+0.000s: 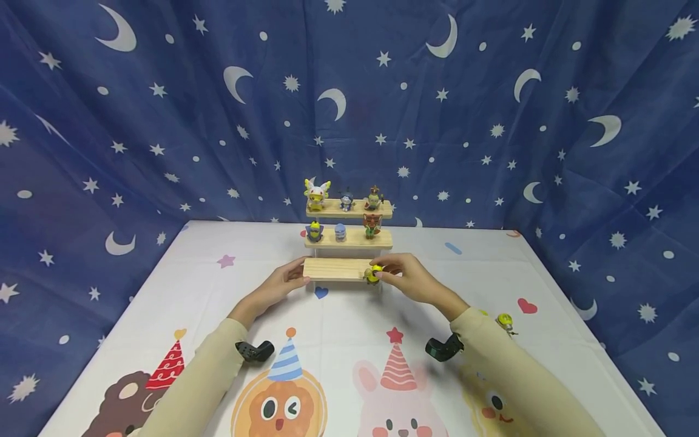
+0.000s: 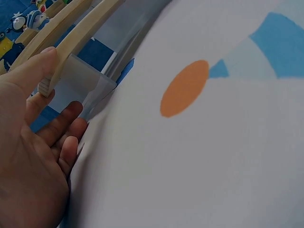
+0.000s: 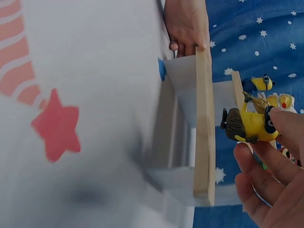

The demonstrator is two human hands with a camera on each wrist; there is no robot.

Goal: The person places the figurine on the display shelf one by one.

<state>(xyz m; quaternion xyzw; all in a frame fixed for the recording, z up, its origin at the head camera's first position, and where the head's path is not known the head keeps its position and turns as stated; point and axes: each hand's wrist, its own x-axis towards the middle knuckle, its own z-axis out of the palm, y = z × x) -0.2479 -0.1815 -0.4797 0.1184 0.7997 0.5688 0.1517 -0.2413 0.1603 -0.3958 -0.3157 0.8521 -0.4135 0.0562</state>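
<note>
My left hand [image 1: 281, 284] grips the left end of the lowest wooden tier of a three-step display shelf [image 1: 334, 269]. In the left wrist view its thumb lies on top of the board [image 2: 78, 40] and a finger bends under it. At the right end of that same tier, my right hand [image 1: 409, 278] pinches a small yellow minion figurine [image 3: 249, 124] between thumb and fingers. The figurine wears goggles and a brown skirt-like piece. It is tilted on its side in the right wrist view, with its base toward the board, a gap showing between them.
On the middle tier [image 1: 355, 244] stand a caped minion [image 1: 314, 232], a small blue figure [image 1: 340, 232] and a reddish-brown figure [image 1: 372, 226]. Three more figurines line the top tier [image 1: 357, 209]. Another yellow figurine [image 1: 505, 321] lies on the patterned tablecloth [image 1: 437, 261] beside my right forearm.
</note>
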